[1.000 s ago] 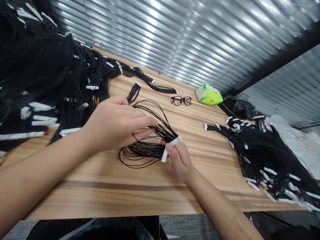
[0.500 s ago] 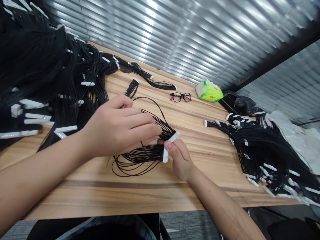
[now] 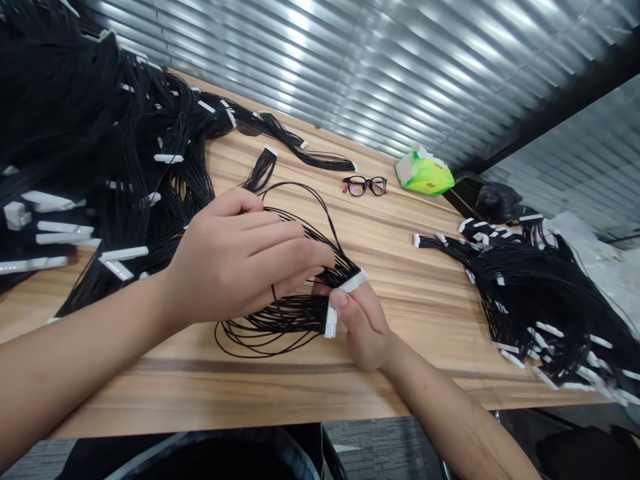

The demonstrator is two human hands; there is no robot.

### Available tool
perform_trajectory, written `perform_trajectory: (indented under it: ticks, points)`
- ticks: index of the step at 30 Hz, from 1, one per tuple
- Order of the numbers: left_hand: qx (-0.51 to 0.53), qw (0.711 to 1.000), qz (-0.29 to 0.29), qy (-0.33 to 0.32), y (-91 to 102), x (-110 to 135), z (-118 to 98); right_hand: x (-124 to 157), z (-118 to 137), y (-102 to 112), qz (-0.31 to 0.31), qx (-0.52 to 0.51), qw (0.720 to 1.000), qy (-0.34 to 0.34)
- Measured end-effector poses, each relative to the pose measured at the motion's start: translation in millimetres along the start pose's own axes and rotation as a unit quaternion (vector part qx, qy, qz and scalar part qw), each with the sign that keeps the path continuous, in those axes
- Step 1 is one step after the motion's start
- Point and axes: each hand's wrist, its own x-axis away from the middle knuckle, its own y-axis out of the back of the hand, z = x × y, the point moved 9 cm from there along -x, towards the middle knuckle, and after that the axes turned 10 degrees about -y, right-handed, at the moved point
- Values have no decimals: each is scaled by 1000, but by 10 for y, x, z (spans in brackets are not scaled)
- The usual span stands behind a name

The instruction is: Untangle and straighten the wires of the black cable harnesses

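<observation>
A looped black wire harness [image 3: 280, 320] with two white connectors [image 3: 331, 320] at its ends lies on the wooden table [image 3: 200, 373] in front of me. My right hand [image 3: 363, 323] pinches the two white connectors together between thumb and fingers. My left hand [image 3: 240, 257] lies over the loop, its fingers closed on the black wires just left of the connectors.
A big heap of black harnesses with white connectors [image 3: 75, 160] covers the table's left and far side. A second pile [image 3: 540, 300] lies at the right. Black-rimmed glasses [image 3: 365, 185] and a green tissue pack [image 3: 424, 175] rest near the far edge, before metal blinds.
My left hand has slid right along the wires, closer to the connectors. The loop has tightened and shifted slightly toward me. My right hand keeps its pinch.
</observation>
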Motion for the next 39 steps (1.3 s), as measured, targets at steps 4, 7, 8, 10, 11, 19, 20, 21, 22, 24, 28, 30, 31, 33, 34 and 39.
perform_trajectory:
  ticks: [4,7,8,10,11,19,20,21,22,24,28,30,31,33,34,39]
  points:
    - [-14,998,-52,-36,129,11,-65,31,-77,77,-30,-34,999,-23]
    - [-6,992,-48,-115,175,21,-207,51,-150,136,-62,-60,995,-49]
    - [5,991,-42,-130,186,24,-240,57,-161,153,-73,-70,994,-52]
    - [6,994,-25,-110,192,15,-234,65,-150,175,-89,-92,991,-39]
    - [-4,996,-16,-90,189,5,-218,66,-134,181,-94,-100,990,-28]
    - [-56,997,-32,50,145,-99,-141,84,-112,186,-94,-73,993,5]
    - [-55,997,-30,46,130,-101,-150,88,-116,187,-96,-65,993,4]
    - [-56,997,-26,45,116,-97,-151,89,-116,183,-94,-56,994,4]
    - [-56,997,-20,44,101,-90,-146,87,-112,176,-91,-47,995,4]
    - [-58,998,-4,39,74,-80,-139,80,-91,164,-87,-23,996,9]
    - [-48,999,8,23,54,-84,-147,68,-51,160,-92,22,995,21]
    - [-41,999,6,21,60,-85,-153,70,-39,165,-98,29,994,28]
    - [-39,999,3,20,64,-83,-157,72,-37,166,-102,31,994,30]
    - [-25,999,10,24,47,-76,-153,75,-39,165,-108,39,993,30]
    - [-12,999,19,34,23,-72,-136,76,-39,163,-111,45,992,28]
    - [80,992,66,78,-163,-106,-25,90,-30,165,-121,57,991,16]
